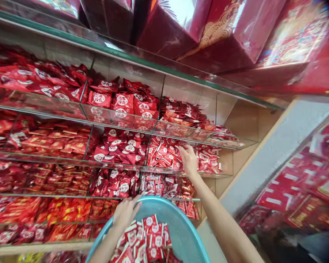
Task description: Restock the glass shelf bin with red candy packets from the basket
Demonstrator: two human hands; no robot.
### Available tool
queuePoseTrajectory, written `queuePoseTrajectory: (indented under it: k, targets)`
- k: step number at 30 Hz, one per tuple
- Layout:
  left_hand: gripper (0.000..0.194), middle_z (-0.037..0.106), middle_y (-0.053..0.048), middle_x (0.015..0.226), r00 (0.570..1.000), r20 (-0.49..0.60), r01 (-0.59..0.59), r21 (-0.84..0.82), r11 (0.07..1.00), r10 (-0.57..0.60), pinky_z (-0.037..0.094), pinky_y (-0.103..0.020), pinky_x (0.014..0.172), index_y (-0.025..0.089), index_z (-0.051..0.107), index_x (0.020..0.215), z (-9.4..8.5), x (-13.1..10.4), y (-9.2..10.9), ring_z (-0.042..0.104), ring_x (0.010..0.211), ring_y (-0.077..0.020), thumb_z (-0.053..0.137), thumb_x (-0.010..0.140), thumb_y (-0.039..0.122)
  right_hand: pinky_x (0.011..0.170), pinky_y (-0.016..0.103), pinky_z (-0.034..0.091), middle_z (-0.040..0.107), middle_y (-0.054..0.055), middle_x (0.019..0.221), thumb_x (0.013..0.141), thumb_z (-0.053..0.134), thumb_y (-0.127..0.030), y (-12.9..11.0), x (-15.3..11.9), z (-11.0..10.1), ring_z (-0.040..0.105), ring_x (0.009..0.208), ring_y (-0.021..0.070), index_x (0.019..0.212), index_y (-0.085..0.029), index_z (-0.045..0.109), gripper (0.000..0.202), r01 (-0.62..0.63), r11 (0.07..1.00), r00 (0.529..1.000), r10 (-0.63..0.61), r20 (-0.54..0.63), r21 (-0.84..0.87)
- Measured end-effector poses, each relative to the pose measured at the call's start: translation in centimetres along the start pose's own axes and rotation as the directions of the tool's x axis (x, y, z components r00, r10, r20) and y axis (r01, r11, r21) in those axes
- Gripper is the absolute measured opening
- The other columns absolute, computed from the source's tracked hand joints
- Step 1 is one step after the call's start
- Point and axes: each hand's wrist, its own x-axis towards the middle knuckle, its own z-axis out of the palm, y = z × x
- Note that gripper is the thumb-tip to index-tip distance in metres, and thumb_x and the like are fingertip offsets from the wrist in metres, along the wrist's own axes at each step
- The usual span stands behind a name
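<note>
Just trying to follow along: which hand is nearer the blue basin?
Left. The left hand is on the rim of the blue basin; the right hand is beyond it, at shelved red packets.

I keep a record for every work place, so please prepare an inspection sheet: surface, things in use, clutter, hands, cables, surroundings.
Surface: tiered shelves with glass-fronted compartments.
Things in use: blue basket holding red-and-white packets; similar shelf packets beside the right hand.
Clutter: shelf packets lie jumbled in their compartment.
Hands: left hand at the basket rim; right hand among the shelf packets, whether gripping one cannot be told.
Cables: nothing seen.
Surroundings: large boxes above; blurred red goods at picture right.
</note>
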Motion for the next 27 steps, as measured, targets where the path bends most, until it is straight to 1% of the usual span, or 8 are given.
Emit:
queuePoseTrajectory:
  k: [5,8,12,17,19,24,27]
  targets:
    - [0.040,0.066,-0.006,0.101,0.999,0.028,0.017,-0.004,1.000,-0.016,0.046,-0.030,0.077,0.033,0.052,0.120,-0.8,0.1,0.4,0.061,0.091,-0.0207,0.030,0.089,0.044,0.086,0.035,0.044,0.057,0.013,0.113,0.089,0.035,-0.029,0.8,-0.1,0.5,0.052,0.104,0.0212,0.110,-0.020,0.060,0.033,0.034,0.999,0.997,-0.036,-0.075,-0.031]
    - [0.040,0.066,-0.005,0.101,0.999,0.035,0.018,-0.021,1.000,-0.018,0.045,-0.029,0.076,0.033,0.052,0.120,-1.2,0.0,0.5,0.061,0.091,-0.0202,0.029,0.089,0.045,0.087,0.036,0.044,0.058,0.011,0.115,0.089,0.037,-0.026,1.1,-0.6,0.4,0.053,0.104,0.0204,0.114,-0.022,0.058,0.032,0.081,0.995,0.991,-0.086,-0.102,-0.051]
    - [0.041,0.066,-0.005,0.101,0.999,0.046,0.023,-0.036,0.999,-0.021,0.045,-0.028,0.076,0.033,0.051,0.120,-1.3,-0.1,0.5,0.061,0.092,-0.0195,0.028,0.089,0.046,0.088,0.034,0.045,0.056,0.009,0.121,0.088,0.039,-0.022,1.0,-1.1,-0.5,0.052,0.106,0.0187,0.119,-0.024,0.053,0.034,0.127,0.991,0.985,-0.131,-0.111,-0.035]
    - [0.040,0.066,-0.004,0.097,1.000,0.024,0.000,-0.031,1.000,0.001,0.045,-0.028,0.074,0.035,0.051,0.120,-1.0,0.0,0.3,0.061,0.090,-0.0197,0.027,0.089,0.046,0.090,0.033,0.045,0.056,0.008,0.121,0.088,0.040,-0.020,0.8,-0.9,-1.7,0.052,0.108,0.0178,0.119,-0.026,0.053,0.034,0.141,0.990,0.976,-0.142,-0.167,-0.019]
    - [0.040,0.066,-0.004,0.096,1.000,0.020,-0.008,-0.027,1.000,0.008,0.045,-0.028,0.073,0.035,0.050,0.120,-1.0,0.1,0.3,0.061,0.089,-0.0196,0.027,0.089,0.045,0.089,0.033,0.045,0.056,0.008,0.122,0.088,0.040,-0.020,0.7,-0.8,-2.0,0.052,0.108,0.0176,0.120,-0.026,0.052,0.035,0.151,0.988,0.978,-0.153,-0.145,-0.030]
    - [0.040,0.066,-0.004,0.097,0.999,0.033,0.003,-0.032,0.999,-0.002,0.045,-0.027,0.073,0.034,0.050,0.120,-1.1,0.1,0.4,0.061,0.090,-0.0193,0.028,0.089,0.045,0.085,0.032,0.047,0.055,0.008,0.124,0.088,0.039,-0.018,0.7,-1.1,-2.4,0.053,0.104,0.0183,0.122,-0.025,0.050,0.036,0.217,0.969,0.976,-0.216,0.022,-0.115]
    - [0.040,0.066,-0.004,0.098,0.999,0.040,0.012,-0.037,0.999,-0.010,0.045,-0.027,0.074,0.033,0.051,0.120,-1.2,0.1,0.4,0.061,0.091,-0.0191,0.029,0.089,0.045,0.085,0.033,0.047,0.055,0.008,0.124,0.087,0.039,-0.015,0.9,-1.3,-2.8,0.054,0.104,0.0193,0.123,-0.025,0.049,0.039,0.233,0.962,0.972,-0.228,0.050,-0.142]
